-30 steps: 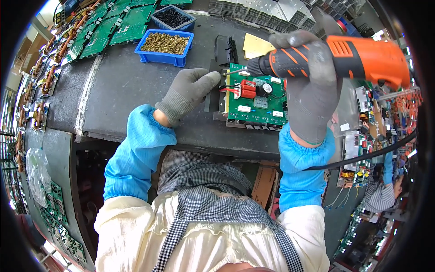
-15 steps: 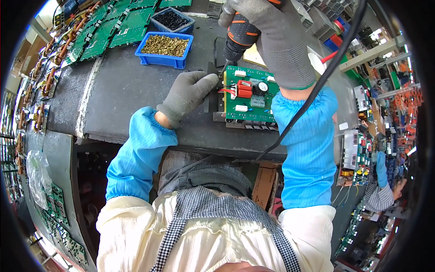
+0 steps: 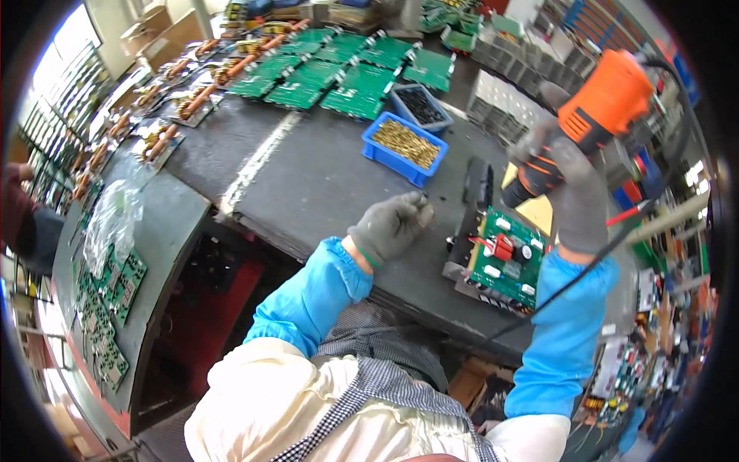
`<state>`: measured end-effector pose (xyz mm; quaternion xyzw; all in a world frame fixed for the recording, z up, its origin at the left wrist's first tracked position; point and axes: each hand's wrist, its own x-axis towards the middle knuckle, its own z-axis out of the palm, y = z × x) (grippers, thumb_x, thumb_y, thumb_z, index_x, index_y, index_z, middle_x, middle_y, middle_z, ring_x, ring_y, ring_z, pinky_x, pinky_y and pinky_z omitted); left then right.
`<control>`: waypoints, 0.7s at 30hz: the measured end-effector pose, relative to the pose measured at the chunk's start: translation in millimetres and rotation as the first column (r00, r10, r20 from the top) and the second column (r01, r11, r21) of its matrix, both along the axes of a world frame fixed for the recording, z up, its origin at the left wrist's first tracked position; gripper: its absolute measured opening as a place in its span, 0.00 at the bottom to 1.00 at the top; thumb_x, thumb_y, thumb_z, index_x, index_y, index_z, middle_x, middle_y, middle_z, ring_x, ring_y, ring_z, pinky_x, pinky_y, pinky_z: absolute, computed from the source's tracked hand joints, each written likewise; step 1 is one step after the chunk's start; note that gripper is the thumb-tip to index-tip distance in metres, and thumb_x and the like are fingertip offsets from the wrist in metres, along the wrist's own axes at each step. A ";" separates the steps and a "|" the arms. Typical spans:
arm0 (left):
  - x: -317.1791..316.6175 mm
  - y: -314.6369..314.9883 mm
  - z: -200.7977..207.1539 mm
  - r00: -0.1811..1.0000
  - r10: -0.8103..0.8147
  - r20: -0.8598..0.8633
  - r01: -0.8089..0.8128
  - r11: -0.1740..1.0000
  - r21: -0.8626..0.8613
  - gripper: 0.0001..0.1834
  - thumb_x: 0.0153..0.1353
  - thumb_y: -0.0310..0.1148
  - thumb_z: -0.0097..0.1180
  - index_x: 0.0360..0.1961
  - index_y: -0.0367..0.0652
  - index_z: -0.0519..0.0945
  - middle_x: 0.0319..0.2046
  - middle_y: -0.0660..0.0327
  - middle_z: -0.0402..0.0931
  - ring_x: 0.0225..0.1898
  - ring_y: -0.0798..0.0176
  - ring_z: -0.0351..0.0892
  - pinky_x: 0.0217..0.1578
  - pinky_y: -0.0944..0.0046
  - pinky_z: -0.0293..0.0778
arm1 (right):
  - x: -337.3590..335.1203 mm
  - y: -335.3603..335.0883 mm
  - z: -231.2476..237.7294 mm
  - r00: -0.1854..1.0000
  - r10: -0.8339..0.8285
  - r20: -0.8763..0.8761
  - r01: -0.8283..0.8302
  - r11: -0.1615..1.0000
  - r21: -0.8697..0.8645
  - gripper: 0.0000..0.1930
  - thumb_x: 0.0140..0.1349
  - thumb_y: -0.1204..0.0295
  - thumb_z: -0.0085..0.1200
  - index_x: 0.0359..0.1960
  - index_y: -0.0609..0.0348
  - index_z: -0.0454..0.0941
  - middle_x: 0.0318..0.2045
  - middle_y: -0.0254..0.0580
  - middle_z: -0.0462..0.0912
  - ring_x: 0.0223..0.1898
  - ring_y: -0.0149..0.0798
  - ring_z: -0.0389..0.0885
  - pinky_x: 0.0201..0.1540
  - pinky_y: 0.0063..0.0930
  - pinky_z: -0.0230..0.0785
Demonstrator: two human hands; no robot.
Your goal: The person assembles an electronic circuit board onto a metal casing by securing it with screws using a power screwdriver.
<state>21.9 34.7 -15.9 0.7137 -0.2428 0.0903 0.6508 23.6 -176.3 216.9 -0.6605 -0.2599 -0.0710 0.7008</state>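
My right hand (image 3: 573, 181), in a grey glove, grips an orange and black power screwdriver (image 3: 604, 100). The tool hangs tilted above the far side of a green circuit board (image 3: 493, 266), its chuck pointing down to the left. The board sits on a metal base and carries a red block (image 3: 503, 246), white parts and red wires. A black strip-shaped part (image 3: 478, 183) stands at its far left. My gloved left hand (image 3: 389, 229) is over the bench, left of the board, fingers curled and tips pinched; anything between them is too small to name.
A blue bin of brass-coloured small parts (image 3: 419, 173) stands beyond my left hand, with a bin of black pieces (image 3: 443, 123) behind it. Green boards (image 3: 358, 88) lie farther back. A black cable (image 3: 616, 240) crosses my right forearm. Grey metal blocks (image 3: 508, 104) are stacked at the back.
My left hand has left the board's edge and moved left, toward the blue bin. My right hand has lifted the screwdriver away from the board. The view has turned to the left.
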 end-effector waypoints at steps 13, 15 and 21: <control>-54.0 18.6 67.2 0.840 -0.299 -0.454 0.037 0.864 -0.502 0.19 0.67 0.28 0.64 0.56 0.39 0.75 0.32 0.63 0.81 0.29 0.72 0.80 0.30 0.70 0.76 | -67.5 3.2 -9.8 0.981 -0.118 0.152 0.045 0.909 0.415 0.36 0.69 0.53 0.52 0.69 0.68 0.61 0.37 0.39 0.72 0.44 0.39 0.72 0.61 0.46 0.70; -60.9 25.1 66.5 0.948 -0.179 -0.264 0.069 0.922 -0.380 0.20 0.64 0.26 0.66 0.56 0.38 0.76 0.34 0.63 0.82 0.32 0.72 0.80 0.32 0.71 0.77 | -72.4 15.4 -11.6 0.985 -0.101 0.143 0.030 0.901 0.432 0.36 0.68 0.53 0.53 0.69 0.68 0.61 0.38 0.39 0.73 0.44 0.39 0.73 0.61 0.47 0.70; -73.1 20.4 70.7 0.998 0.063 0.018 -0.061 0.991 -0.120 0.28 0.58 0.15 0.66 0.61 0.34 0.75 0.42 0.57 0.85 0.43 0.70 0.82 0.43 0.69 0.79 | -79.0 17.0 -19.1 0.983 -0.089 0.164 0.016 0.917 0.399 0.36 0.66 0.51 0.57 0.67 0.67 0.64 0.39 0.41 0.76 0.46 0.43 0.78 0.62 0.54 0.73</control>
